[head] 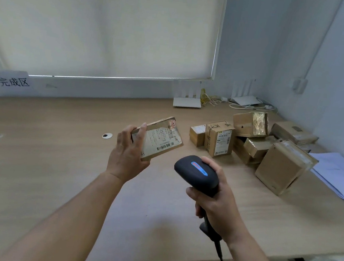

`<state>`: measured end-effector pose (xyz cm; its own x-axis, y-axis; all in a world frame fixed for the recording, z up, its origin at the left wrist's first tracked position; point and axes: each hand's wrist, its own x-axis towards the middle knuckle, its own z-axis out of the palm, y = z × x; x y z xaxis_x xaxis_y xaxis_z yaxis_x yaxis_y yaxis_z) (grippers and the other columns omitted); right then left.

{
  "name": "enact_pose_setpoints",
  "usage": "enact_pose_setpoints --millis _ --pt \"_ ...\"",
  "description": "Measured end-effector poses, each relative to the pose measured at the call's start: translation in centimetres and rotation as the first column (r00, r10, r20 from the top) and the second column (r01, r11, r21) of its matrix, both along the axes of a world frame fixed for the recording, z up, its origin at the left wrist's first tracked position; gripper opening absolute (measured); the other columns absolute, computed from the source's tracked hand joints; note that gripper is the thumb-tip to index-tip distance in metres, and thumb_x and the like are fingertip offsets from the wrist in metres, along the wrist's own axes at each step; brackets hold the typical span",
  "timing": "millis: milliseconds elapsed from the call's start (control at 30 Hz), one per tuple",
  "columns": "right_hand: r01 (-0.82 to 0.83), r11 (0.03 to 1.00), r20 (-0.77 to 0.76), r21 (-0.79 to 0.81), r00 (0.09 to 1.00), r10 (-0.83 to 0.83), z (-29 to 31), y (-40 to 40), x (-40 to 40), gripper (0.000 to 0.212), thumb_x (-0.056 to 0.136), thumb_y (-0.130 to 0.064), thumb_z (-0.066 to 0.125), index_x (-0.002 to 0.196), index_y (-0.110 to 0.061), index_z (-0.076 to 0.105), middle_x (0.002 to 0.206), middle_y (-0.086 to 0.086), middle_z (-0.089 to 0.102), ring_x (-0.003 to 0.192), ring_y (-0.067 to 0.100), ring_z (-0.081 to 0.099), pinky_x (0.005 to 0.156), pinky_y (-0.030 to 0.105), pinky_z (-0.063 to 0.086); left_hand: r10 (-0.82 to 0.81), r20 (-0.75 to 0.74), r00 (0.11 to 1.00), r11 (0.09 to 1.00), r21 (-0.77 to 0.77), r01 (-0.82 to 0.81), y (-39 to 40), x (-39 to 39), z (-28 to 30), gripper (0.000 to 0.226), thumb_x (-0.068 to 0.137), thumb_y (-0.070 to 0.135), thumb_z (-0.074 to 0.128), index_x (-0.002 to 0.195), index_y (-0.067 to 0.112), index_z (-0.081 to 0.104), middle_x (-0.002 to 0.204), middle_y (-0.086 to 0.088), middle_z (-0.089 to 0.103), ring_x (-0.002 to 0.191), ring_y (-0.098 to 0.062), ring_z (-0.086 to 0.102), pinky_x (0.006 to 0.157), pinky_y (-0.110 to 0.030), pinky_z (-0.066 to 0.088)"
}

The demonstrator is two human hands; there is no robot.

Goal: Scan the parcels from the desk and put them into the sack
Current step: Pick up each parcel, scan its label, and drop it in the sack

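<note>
Right grip [219, 200] clenches scanner [197, 173] handle; parcel [160, 138] (label up) in left grip [127, 151], just beyond scanner.

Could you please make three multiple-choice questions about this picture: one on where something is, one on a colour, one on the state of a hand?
1. Where does the pile of unscanned parcels lie on the desk?
A. At the far right, near the corner of the walls
B. At the near left edge
C. Under the desk

2. What colour is the strip on top of the scanner?
A. Green
B. Blue
C. Yellow

3. What is the left hand doing?
A. It lies flat on the desk
B. It hangs with nothing in it
C. It holds a flat parcel, label up

Answers:
1 A, the boxes crowd the right side toward the corner.
2 B, a blue strip shows on the dark head of the scanner, which the right hand grips.
3 C, fingers and thumb wrap the parcel's left end, barcode facing the scanner.
</note>
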<state>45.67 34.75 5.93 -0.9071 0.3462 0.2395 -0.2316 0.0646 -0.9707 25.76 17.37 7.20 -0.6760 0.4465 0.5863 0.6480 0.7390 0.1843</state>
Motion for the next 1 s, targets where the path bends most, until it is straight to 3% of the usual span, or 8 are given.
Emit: enact_pose_setpoints --millis 133,333,467,600,767,1000 --pt "-0.030 0.999 -0.024 -0.027 0.999 0.030 0.0 -1.2 0.2 0.072 0.083 0.006 0.073 0.125 -0.049 0.051 0.117 0.010 0.059 0.049 0.026 0.050 0.046 0.031 0.045 0.051 0.045 0.998 0.998 0.020 -0.051 -1.6 0.8 -0.1 0.103 0.065 0.028 0.082 0.149 0.016 0.025 0.130 -0.002 0.019 0.122 -0.028 0.029 0.078 -0.043 0.054" --pt "-0.070 0.996 -0.054 -0.052 0.996 0.068 0.4 -3.3 -0.7 0.071 0.082 0.001 0.075 0.127 -0.048 0.051 0.120 0.010 0.060 0.051 0.025 0.053 0.048 0.032 0.048 0.128 0.288 0.949 0.963 0.191 -0.188 -4.3 2.6 -0.6 0.110 0.066 0.036 0.080 0.152 0.022 0.013 0.132 -0.007 0.023 0.127 -0.027 0.029 0.097 -0.042 0.043" --pt "-0.099 0.994 -0.059 -0.048 0.994 0.096 0.8 -5.6 -1.9 0.072 0.082 0.000 0.075 0.126 -0.052 0.051 0.124 0.005 0.058 0.052 0.023 0.055 0.049 0.031 0.049 0.138 0.362 0.922 0.918 0.303 -0.257 -6.9 3.7 -0.9 0.111 0.065 0.033 0.080 0.152 0.026 0.012 0.129 -0.003 0.024 0.125 -0.024 0.031 0.093 -0.031 0.038" --pt "-0.141 0.988 -0.076 -0.059 0.988 0.137 1.4 -9.3 -3.4 0.070 0.072 -0.012 0.076 0.124 -0.052 0.052 0.118 0.002 0.061 0.050 0.023 0.053 0.047 0.029 0.048 0.173 0.430 0.886 0.849 0.390 -0.355 -10.6 4.5 -1.4 0.109 0.064 0.035 0.079 0.150 0.031 0.012 0.124 0.002 0.023 0.122 -0.022 0.034 0.093 -0.029 0.039" --pt "-0.230 0.973 -0.082 -0.037 0.971 0.226 2.1 -15.4 -5.7 0.072 0.079 0.001 0.075 0.122 -0.053 0.053 0.115 0.000 0.063 0.050 0.024 0.052 0.048 0.030 0.048 0.224 0.506 0.833 0.754 0.451 -0.477 -17.7 5.2 -1.4 0.109 0.067 0.039 0.080 0.150 0.032 0.009 0.123 0.002 0.023 0.116 -0.019 0.036 0.092 -0.032 0.044" --pt "-0.359 0.934 -0.083 -0.003 0.930 0.357 2.8 -28.8 -8.7 0.073 0.083 0.008 0.071 0.121 -0.052 0.053 0.110 0.009 0.062 0.048 0.024 0.050 0.046 0.028 0.047 0.308 0.540 0.783 0.604 0.525 -0.600 -32.8 6.0 -0.6 0.110 0.070 0.041 0.079 0.151 0.031 0.006 0.116 0.006 0.019 0.110 -0.014 0.033 0.081 -0.025 0.038"
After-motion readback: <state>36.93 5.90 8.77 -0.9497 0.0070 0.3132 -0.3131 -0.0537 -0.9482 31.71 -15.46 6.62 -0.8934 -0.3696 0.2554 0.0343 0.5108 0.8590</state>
